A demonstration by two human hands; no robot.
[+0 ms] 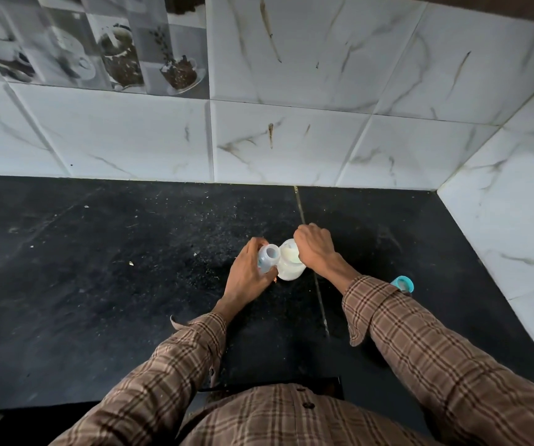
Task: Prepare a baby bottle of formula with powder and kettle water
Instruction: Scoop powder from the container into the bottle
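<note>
A clear baby bottle (268,257) with an open neck stands on the black counter (114,268), and my left hand (248,275) is wrapped around its body. Touching it on the right is an open white jar of pale powder (288,268). My right hand (315,249) is closed over the jar's mouth, fingers bunched; whatever it holds is hidden. A teal bottle cap (404,283) lies on the counter to the right, partly behind my right sleeve.
White marble-look tiled walls (291,140) close off the back and the right side of the counter. A seam (310,262) runs front to back through the dark counter under the jar. Crumbs and specks dot the counter.
</note>
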